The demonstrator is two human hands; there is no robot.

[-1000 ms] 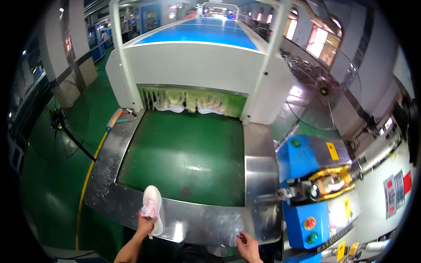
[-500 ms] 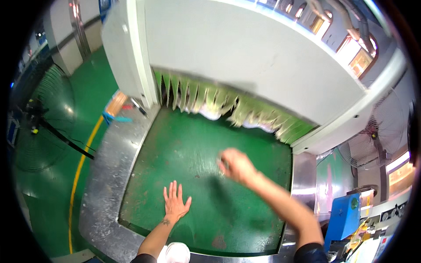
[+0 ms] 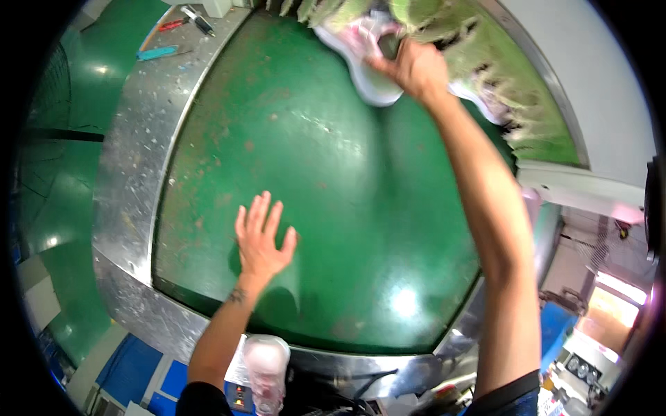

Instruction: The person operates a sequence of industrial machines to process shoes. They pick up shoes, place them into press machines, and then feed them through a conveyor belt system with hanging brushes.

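Pale pink-and-white shoe (image 3: pixel 266 364): showing at the lower edge, left of centre. My left hand (image 3: pixel 265 243): hovering empty, fingers wide, over the green belt (image 3: pixel 340 263), left of centre. Steel counter (image 3: pixel 132 180): bordering the belt at left. My right hand (image 3: pixel 420 69): I am gripping a pink-and-white sneaker (image 3: pixel 371 73) by its opening, upper centre. Green fringe (image 3: pixel 533 87): hanging at upper right, partly covering another white shoe (image 3: pixel 479 99).
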